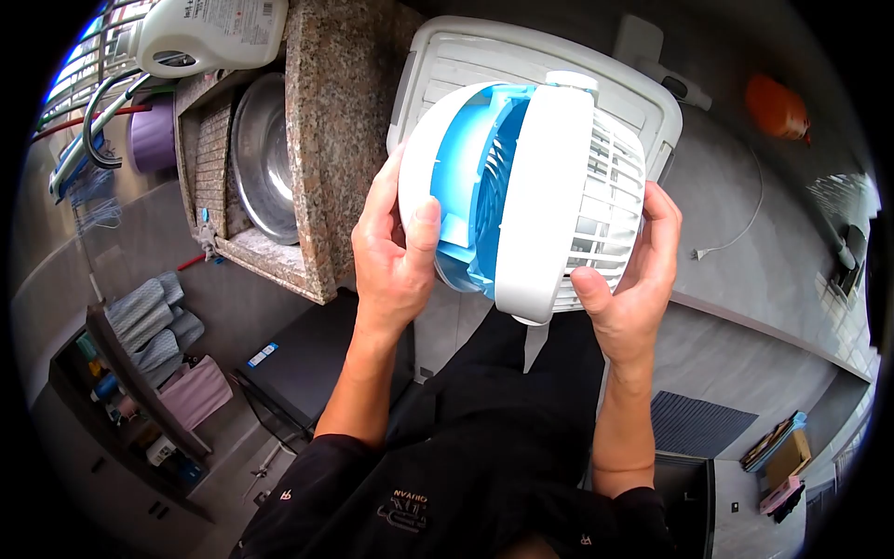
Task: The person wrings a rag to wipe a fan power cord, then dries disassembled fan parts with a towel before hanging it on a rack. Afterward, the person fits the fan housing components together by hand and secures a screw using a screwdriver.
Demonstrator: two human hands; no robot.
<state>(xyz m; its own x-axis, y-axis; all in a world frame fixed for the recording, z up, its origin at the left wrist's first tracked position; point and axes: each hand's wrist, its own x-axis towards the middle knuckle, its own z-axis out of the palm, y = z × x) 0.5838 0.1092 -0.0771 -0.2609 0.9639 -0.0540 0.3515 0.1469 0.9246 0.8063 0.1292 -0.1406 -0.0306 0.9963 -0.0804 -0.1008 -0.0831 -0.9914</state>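
Between my two hands I hold a small white fan (547, 205), raised over a white storage-box lid. My left hand (396, 252) is wrapped round its rounded white-and-blue shell (456, 200), thumb on the near side. My right hand (638, 279) grips the slatted grille (610, 205) on the other side, its thumb low on the slats. A dark gap lined with blue plastic shows between shell and white ring. Whether the two parts are joined at the far side I cannot tell. Most fingertips are hidden behind the fan.
Beneath the fan lies the white lid (447, 51). A granite counter (321, 140) with a metal basin (265, 158) stands at left, a white jug (209, 35) above it. A black folding chair (317, 359) sits lower left. An orange object (776, 107) and a cable (736, 240) are at right.
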